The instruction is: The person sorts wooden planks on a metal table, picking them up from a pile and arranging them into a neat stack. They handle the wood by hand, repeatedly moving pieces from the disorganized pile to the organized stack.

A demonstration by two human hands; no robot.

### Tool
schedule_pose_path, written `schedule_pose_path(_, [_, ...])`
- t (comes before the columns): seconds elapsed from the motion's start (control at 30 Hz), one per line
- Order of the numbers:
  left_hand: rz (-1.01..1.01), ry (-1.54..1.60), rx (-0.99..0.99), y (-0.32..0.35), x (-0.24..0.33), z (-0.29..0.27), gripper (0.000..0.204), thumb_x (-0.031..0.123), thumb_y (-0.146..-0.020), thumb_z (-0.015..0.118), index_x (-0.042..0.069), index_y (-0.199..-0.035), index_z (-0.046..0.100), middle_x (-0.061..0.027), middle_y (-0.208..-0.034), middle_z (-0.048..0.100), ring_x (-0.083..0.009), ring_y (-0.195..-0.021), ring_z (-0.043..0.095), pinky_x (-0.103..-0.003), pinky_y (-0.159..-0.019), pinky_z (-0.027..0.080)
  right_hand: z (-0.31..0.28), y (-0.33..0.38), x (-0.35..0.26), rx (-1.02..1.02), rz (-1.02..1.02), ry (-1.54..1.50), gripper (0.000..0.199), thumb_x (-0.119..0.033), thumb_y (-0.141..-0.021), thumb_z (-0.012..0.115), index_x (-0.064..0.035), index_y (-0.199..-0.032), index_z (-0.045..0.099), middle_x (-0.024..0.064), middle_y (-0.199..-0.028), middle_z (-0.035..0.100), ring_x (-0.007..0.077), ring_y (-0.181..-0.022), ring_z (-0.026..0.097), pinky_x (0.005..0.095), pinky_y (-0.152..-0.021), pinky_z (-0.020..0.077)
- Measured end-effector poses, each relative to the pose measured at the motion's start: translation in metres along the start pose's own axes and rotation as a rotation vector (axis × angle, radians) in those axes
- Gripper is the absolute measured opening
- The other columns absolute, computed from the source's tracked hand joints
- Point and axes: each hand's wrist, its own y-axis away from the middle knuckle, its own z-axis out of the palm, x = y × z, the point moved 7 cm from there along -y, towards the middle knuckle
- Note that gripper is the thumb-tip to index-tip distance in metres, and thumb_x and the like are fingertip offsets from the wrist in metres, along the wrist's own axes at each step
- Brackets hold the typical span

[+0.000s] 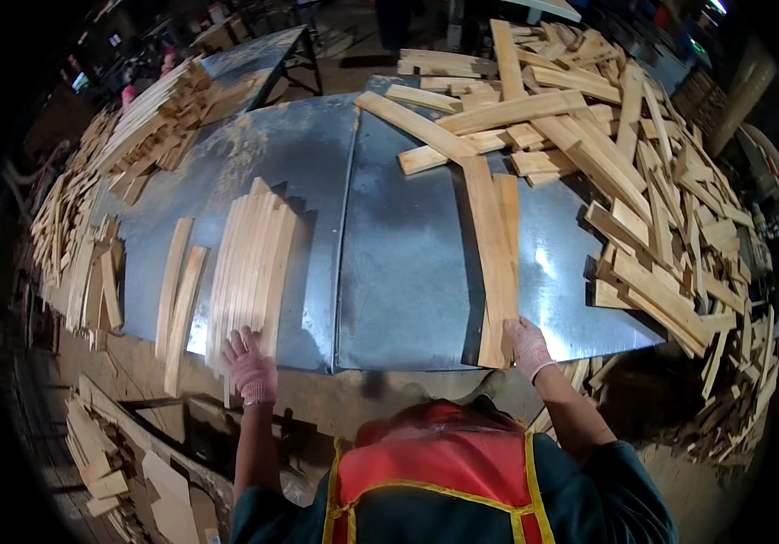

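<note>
The left hand is at 8 o'clock. Its fingers are a bit spread on the near end of the stack of sticks, at 9 o'clock on the shiny table. The right hand, at 4 o'clock, touches the long board at 3 o'clock; I cannot tell if its fingers pinch. A messy wood pile is at 2 o'clock.

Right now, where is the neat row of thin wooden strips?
In the head view, the row of strips lies left of centre on the metal table, right of two loose strips, with the left hand at its near end.
</note>
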Motion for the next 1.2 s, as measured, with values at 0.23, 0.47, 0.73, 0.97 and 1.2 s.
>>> schedule_pose_path(0.23, [0.221,1.504,-0.729,0.042,0.215,0.025,0.072,0.027,-0.097,0.076,0.0,-0.156,0.046,-0.0133,-0.145,0.061,-0.0234,-0.128,0.06,-0.036,-0.113,0.046,0.05,0.048,0.004,-0.286,-0.121,0.359,0.048,-0.029,-0.101,0.072,-0.0049,-0.14,0.059,0.0073,-0.112,0.068,0.0203,-0.103,0.065,0.0369,-0.089,0.0554])
schedule_pose_path(0.47, [0.054,1.614,-1.005,0.049,0.354,0.019,0.043,0.015,-0.101,0.067,0.002,-0.142,0.06,-0.007,-0.119,0.071,-0.0199,-0.099,0.068,-0.037,-0.088,0.057,-0.05,0.026,-0.042,-0.101,-0.198,0.592,0.071,-0.032,-0.096,0.074,-0.0031,-0.156,0.048,0.0132,-0.118,0.068,0.023,-0.106,0.066,0.036,-0.093,0.0559])
schedule_pose_path(0.73, [-0.224,2.067,-1.169,0.072,0.339,-0.027,0.04,0.014,-0.098,0.07,0.002,-0.136,0.064,-0.007,-0.113,0.073,-0.0189,-0.098,0.071,-0.035,-0.083,0.06,-0.314,0.033,-0.261,0.647,-0.021,1.831,0.112,-0.032,-0.076,0.089,-0.0085,-0.166,0.028,0.0176,-0.168,0.038,0.036,-0.158,0.03,0.0463,-0.131,0.0215])
schedule_pose_path(0.97, [-0.389,1.881,-0.583,0.045,0.23,0.019,0.021,0.018,-0.099,0.07,0.005,-0.115,0.073,0.0031,-0.097,0.067,-0.0101,-0.087,0.061,-0.027,-0.08,0.052,-0.333,-0.013,-0.277,0.383,0.042,1.853,0.091,-0.016,-0.076,0.077,-0.0046,-0.159,0.041,0.0206,-0.142,0.062,0.0343,-0.129,0.062,0.0415,-0.109,0.0501])
schedule_pose_path(1.2, [-0.577,1.399,-0.403,0.163,0.059,0.072,0.025,0.023,-0.096,0.066,0.003,-0.11,0.074,-0.0092,-0.085,0.072,-0.0217,-0.076,0.07,-0.035,-0.069,0.056,-0.131,-0.07,-0.213,-0.185,-0.295,1.564,0.043,-0.03,-0.084,0.075,-0.0007,-0.115,0.072,0.0174,-0.091,0.076,0.031,-0.081,0.074,0.0408,-0.073,0.0587])
